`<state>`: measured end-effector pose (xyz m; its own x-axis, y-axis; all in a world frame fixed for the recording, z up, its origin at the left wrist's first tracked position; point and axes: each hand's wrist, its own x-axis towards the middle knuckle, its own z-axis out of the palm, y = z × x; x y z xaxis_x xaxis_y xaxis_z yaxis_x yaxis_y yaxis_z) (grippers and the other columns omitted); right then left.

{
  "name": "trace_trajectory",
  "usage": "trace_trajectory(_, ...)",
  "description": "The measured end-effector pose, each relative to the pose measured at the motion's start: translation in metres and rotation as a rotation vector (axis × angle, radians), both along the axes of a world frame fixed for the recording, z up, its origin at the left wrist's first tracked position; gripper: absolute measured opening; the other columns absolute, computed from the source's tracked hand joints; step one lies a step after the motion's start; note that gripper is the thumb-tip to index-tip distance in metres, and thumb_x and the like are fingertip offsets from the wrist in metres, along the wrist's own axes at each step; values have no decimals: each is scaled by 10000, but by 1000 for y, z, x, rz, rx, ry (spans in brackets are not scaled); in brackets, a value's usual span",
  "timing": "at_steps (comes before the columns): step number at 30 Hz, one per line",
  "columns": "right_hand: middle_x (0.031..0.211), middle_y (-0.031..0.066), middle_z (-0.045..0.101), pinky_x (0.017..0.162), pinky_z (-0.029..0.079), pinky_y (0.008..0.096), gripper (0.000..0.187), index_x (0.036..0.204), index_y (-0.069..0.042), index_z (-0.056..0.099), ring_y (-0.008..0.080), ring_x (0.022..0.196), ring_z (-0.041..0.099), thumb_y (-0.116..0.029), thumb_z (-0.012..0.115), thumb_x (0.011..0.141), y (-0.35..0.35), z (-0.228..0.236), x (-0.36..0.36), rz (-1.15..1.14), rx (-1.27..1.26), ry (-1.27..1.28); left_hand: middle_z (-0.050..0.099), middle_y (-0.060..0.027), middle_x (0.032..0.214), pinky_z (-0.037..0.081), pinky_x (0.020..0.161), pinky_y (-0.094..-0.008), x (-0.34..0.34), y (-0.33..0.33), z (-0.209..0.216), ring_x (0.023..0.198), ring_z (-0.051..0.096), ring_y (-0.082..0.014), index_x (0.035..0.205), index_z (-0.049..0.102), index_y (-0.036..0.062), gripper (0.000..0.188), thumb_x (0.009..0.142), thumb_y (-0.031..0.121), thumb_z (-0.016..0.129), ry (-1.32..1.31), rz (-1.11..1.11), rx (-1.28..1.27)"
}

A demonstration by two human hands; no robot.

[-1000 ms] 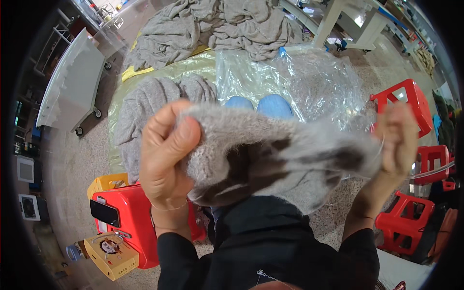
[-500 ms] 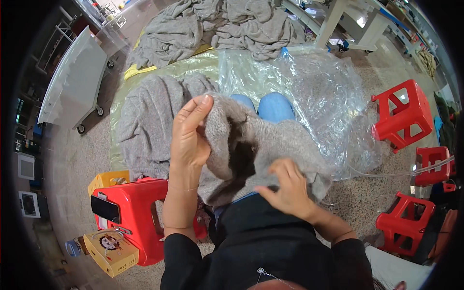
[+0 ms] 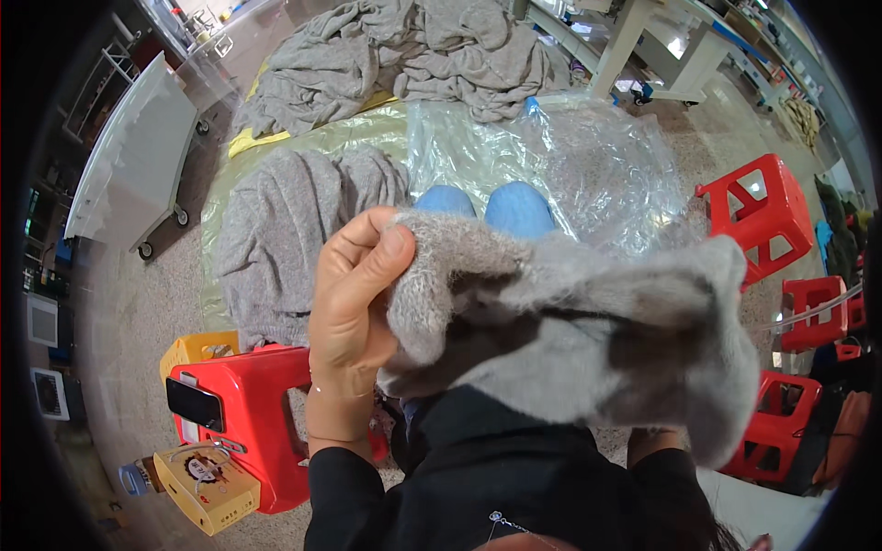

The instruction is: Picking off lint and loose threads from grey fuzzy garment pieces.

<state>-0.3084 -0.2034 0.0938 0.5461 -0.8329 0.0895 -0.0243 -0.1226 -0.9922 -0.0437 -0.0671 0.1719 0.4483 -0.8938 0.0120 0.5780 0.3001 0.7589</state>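
A fuzzy grey knitted garment (image 3: 588, 367) stretches across my lap, its opening spread and its right end lifted and blurred by motion. My left hand (image 3: 354, 285) grips the knit edge at the garment's left end, thumb on top and fingers curled behind. Only the wrist of my right arm (image 3: 656, 443) shows below the raised right end; the cloth covers my right hand, so its fingers are hidden. Just left of my left hand lies a heap of the same grey knitwear (image 3: 276, 239).
A larger grey knit pile (image 3: 404, 55) lies ahead on plastic sheeting (image 3: 597, 156). Close at left stands a red stool (image 3: 266, 404) bearing a phone (image 3: 195, 404), beside a yellow box (image 3: 209, 487). More red stools (image 3: 758, 216) stand at right. A wheeled white cart (image 3: 129, 156) is at far left.
My right hand has gone from in front of the garment to behind or inside it. The garment's right end has risen and spread rightward. My left hand keeps its grip, slightly lower.
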Motion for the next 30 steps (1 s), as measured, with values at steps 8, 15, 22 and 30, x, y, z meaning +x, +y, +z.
trace_trajectory(8, 1135, 157, 582, 960, 421, 378, 480, 1159, 8, 556, 271, 1073, 557, -11, 506, 682, -70, -60, -17, 294, -337, 682, 673, -70, 873, 512, 673, -233, 21, 2, -130, 740, 634, -108, 961, 635, -8, 122, 844, 25, 649, -59, -51, 381)
trace_trajectory(15, 1168, 151, 563, 977, 387, 369, 464, 1143, -14, 571, 324, 1106, 518, -26, 574, 679, -37, -15, 30, 102, -581, 214, 669, -42, 865, 513, 697, -255, 17, 12, -142, 758, 624, -100, 908, 635, 28, 72, 846, 59, 654, -133, 75, 411)
trace_trajectory(22, 1088, 147, 592, 851, 442, 390, 379, 1110, -30, 591, 314, 1011, 554, -6, 602, 732, -20, -53, 49, 192, -953, 558, 665, -10, 856, 474, 731, -220, 20, 20, -140, 774, 601, -80, 915, 641, 35, 100, 839, 91, 674, 27, 27, 437)
trace_trajectory(30, 984, 169, 637, 769, 487, 320, 356, 1064, -20, 633, 274, 878, 623, 76, 475, 760, -26, -18, 34, 38, -567, 359, 664, -27, 865, 474, 735, -216, 26, 31, -153, 783, 603, -84, 963, 643, 13, 143, 828, 49, 675, -148, 19, 464)
